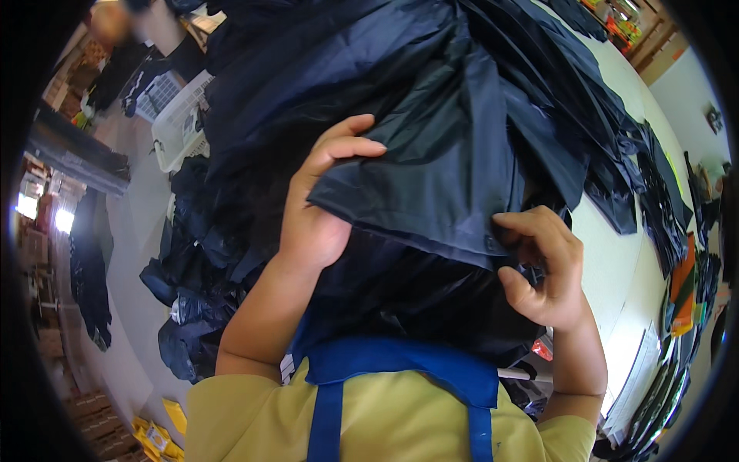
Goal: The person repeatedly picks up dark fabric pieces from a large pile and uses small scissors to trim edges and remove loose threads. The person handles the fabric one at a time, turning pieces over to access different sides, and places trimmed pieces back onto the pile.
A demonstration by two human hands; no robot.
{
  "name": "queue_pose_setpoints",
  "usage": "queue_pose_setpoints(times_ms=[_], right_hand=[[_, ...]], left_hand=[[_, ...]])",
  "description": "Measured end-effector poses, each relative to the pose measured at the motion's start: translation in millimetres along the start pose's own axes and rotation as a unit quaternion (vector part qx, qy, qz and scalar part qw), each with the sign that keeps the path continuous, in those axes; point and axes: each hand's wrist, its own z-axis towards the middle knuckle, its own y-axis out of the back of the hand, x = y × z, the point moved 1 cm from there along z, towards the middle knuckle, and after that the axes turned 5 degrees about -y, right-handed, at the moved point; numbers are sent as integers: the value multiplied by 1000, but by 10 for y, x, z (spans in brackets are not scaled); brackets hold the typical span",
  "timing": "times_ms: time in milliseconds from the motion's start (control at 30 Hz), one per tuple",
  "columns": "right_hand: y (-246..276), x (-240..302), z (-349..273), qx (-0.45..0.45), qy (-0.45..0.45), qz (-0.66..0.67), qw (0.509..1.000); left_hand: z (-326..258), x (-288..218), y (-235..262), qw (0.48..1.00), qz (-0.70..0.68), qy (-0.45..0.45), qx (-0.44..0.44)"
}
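Note:
A pile of thin, shiny black garments fills the middle in front of me. One dark panel of a black garment is raised toward me, its hem running slantwise between my hands. My left hand grips the panel's left corner, with fingers over the top and the thumb hidden beneath the cloth. At the other end of the hem is my right hand, its thumb and forefinger spread apart. The forefinger tip touches the cloth's right edge near a small round snap; the remaining fingers are partly hidden.
The pale table shows to the right, with papers and an orange item near its edge. White plastic baskets stand at the far left. A blurred person's arm is beyond them. Yellow packages lie lower left.

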Motion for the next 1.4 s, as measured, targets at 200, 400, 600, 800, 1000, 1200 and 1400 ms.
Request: queue_pose_setpoints(times_ms=[200, 400, 600, 800, 1000, 1200, 1400], right_hand=[[18, -48, 74, -75, 51, -50, 995], [-40, 15, 192, -67, 41, -14, 997], [87, 12, 147, -136, -13, -24, 990], [77, -197, -8, -161, -72, 45, 983], [89, -370, -53, -74, -128, 217, 965], [106, -306, -37, -71, -199, 348, 913], [51, -207, 11, -168, -133, 299, 930]], left_hand=[[-108, -145, -53, 998, 1, -66, -23], [87, -756, -709, 739, 589, -257, 201], [448, -561, -671, 800, 456, -111, 374], [412, -327, -622, 912, 314, 20, 262], [406, -319, -609, 899, 303, -93, 303], [350, -361, -688, 881, 356, -60, 306], [511, -273, -793, 900, 331, -30, 281]])
